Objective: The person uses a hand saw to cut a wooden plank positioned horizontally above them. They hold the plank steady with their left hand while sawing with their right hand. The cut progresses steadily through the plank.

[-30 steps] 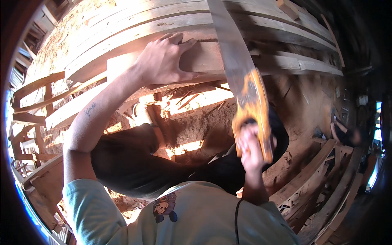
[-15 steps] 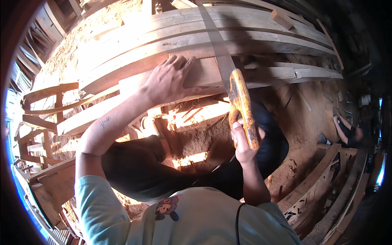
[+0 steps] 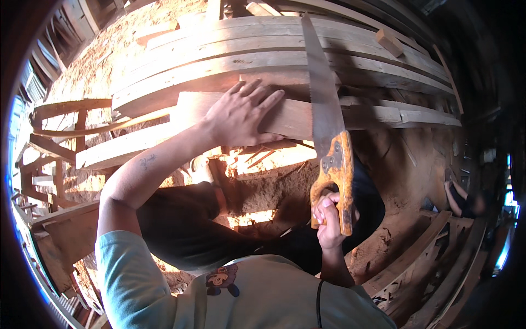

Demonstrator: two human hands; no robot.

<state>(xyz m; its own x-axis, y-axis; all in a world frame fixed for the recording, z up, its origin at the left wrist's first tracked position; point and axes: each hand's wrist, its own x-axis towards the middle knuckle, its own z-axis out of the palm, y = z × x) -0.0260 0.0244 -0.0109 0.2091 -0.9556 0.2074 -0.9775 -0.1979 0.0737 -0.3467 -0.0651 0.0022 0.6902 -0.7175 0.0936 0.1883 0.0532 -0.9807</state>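
Observation:
My right hand (image 3: 329, 222) is wrapped round the worn yellow handle of a handsaw (image 3: 327, 112). The saw's wide blade points away from me, beside the right end of a short wooden block (image 3: 293, 116). Whether the teeth touch the block's end, I cannot tell. My left hand (image 3: 241, 116) lies on top of this block with fingers spread, pressing on it rather than gripping. Under and behind the block run long pale beams (image 3: 213, 68). My dark-trousered legs are bent below the work.
A small wood offcut (image 3: 389, 43) rests on the far beams at the right. Wooden frames (image 3: 57, 148) stand at the left, and more timber (image 3: 408, 257) lies at lower right. Another person (image 3: 466, 203) is at the far right. The ground (image 3: 263, 192) is brown earth.
The handsaw has come back toward me, with its handle lower and its blade turned more upright. My left hand's fingers have spread out on the block. The view has shifted slightly.

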